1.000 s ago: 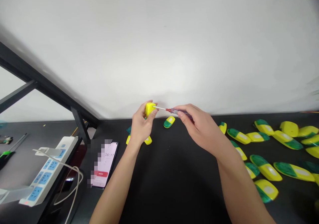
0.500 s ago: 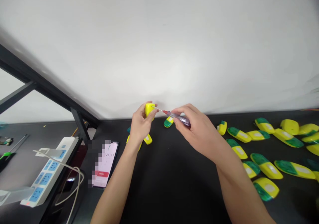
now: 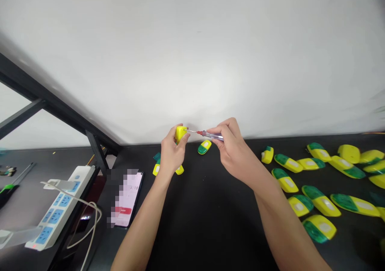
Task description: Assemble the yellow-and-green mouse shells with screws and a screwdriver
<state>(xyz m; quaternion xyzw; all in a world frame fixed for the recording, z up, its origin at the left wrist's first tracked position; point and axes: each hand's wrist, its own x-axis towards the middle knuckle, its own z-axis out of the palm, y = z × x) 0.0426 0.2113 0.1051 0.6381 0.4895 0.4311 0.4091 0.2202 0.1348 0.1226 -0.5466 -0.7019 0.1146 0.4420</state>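
My left hand is closed around a small yellow plastic device, held up above the table near the wall. In my right hand is a screwdriver with a clear purplish handle and a red collar. Its thin metal shaft points left, and the tip meets the face of the yellow device at a small dark hole. Below and between my hands a yellow-and-green device lies on the black table. More yellow pieces are partly hidden behind my left wrist.
Several yellow-and-green devices are spread over the table's right side. To the left lie a phone, a white power strip with a cable, and another screwdriver. A black metal frame slants along the left; a white wall stands behind.
My right hand has turned and shifted slightly, bringing the screwdriver closer to level, its tip still at the yellow device. My left hand has barely moved.
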